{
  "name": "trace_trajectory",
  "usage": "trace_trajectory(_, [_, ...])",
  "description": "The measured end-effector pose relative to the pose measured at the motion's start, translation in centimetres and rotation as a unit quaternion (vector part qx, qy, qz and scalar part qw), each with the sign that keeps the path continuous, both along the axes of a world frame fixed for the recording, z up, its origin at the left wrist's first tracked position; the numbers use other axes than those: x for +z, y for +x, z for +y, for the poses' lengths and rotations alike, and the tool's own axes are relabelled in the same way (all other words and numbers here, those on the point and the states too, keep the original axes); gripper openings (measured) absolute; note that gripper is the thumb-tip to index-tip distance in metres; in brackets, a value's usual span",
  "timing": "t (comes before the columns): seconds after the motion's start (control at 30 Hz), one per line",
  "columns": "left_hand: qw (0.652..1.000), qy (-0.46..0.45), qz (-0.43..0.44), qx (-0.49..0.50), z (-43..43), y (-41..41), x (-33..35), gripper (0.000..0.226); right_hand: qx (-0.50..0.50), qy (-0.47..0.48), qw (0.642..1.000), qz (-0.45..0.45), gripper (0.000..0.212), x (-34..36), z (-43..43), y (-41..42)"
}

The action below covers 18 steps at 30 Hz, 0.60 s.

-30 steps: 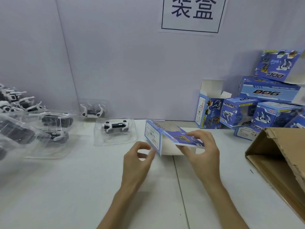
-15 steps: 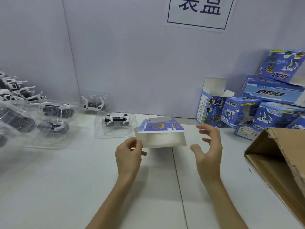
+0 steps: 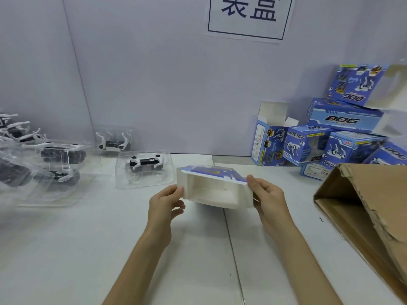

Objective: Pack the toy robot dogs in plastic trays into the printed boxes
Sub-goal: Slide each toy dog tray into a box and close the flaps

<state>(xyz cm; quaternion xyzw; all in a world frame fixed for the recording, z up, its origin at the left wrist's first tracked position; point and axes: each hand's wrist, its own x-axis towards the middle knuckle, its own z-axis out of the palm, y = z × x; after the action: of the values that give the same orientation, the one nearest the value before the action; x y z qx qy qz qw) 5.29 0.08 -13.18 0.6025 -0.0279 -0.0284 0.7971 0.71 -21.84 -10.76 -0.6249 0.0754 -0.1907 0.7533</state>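
A person holds an opened printed box just above the white tabletop, its open end turned toward the camera so the bare white inside shows and the blue printed face lies on top. The left hand pinches the box's left side flap between thumb and curled fingers. The right hand grips the right edge, thumb on the blue top and the other fingers curled round the side. The box sits between the two hands, clamped at both ends.

Just beyond its left rear corner a black-and-white toy robot dog lies in a clear plastic tray on the tabletop, apart from both hands. A second trayed dog stands behind it against the wall, and a loose heap of further trays crowds the left edge.

At right, a stack of blue boxes marked "DOG" is piled against the wall, with one upright box, flaps open, beside it. A torn brown cardboard carton lies on its side near the right forearm. A printed sign hangs on the wall above.
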Motion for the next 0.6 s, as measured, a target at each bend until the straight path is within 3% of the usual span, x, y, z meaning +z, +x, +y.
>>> trace_trajectory(0.13, [0.996, -0.049, 0.031, -0.065, 0.2, 0.1, 0.1, 0.024, 0.089, 0.071, 0.993, -0.016, 0.038, 0.3, -0.2, -0.2])
trace_trajectory(0.27, [0.994, -0.066, 0.068, -0.061, 0.2, -0.1, 0.1, 0.015, 0.075, 0.084, 0.994, -0.009, 0.036, 0.2, -0.2, -0.2])
trace_trajectory(0.4, [0.971, -0.075, 0.173, -0.147, -0.1, -0.4, 0.1, 0.068, 0.047, 0.092, 0.994, -0.03, 0.035, 0.1, -0.1, -0.1])
trace_trajectory(0.47, [0.954, -0.09, 0.187, -0.216, 0.0, -0.4, 0.1, 0.081, 0.062, 0.074, 0.994, -0.045, 0.029, 0.1, -0.1, -0.2])
trace_trajectory(0.53, [0.945, -0.099, 0.187, -0.25, 0.2, -0.7, 0.4, 0.074, 0.079, 0.05, 0.994, -0.048, 0.026, 0.1, -0.2, -0.4])
trace_trajectory(0.6, [0.951, -0.093, 0.166, -0.245, 0.3, -0.9, 0.6, 0.046, 0.087, 0.027, 0.994, -0.055, 0.022, 0.1, -0.4, -0.5])
